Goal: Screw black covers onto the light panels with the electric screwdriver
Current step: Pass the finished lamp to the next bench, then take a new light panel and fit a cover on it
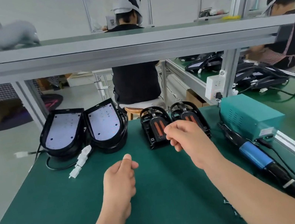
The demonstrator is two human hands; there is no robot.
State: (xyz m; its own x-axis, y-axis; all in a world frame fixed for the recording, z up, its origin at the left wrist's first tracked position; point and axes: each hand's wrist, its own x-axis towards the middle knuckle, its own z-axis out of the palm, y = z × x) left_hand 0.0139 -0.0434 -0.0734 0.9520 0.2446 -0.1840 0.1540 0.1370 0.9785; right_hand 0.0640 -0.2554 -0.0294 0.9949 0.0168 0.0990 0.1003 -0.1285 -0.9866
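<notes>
Status: no cover seated on a panel yet; judged to be the start of a fitting cycle.

Layout: two light panels (62, 132) sit side by side at the far left of the surface (62, 214), white boards up, rims touching. Two black covers (155, 128) sit side by side at far centre, orange strips showing, apart from the panels. The electric screwdriver (253, 152) lies untouched along the right edge, just beside the teal box (248, 112), with its cord trailing towards the near right.

Hands: apart, neither on a task part. The left hand (119, 177) is over the near centre, fingers curled into a loose fist, thumb on top, nothing showing in it. The right hand (186, 136) is farther out, in front of the covers, fingers curled in against the thumb, nothing visible between them; whether it touches a cover cannot be told; a screw hidden in either fist cannot be ruled out.

Risks, as judged:
- the white connectors (81, 159) and their leads lie loose near the panels; a lead caught under a cover rim would stop it seating flat
- a cover set on askew would misalign the holes; driving then could cross-thread a screw or crack the plastic
- the driver's cord runs by the right forearm; a snag on pick-up could drag the tool off the surface
- a bit slipping off a screw could gouge the white board
</notes>
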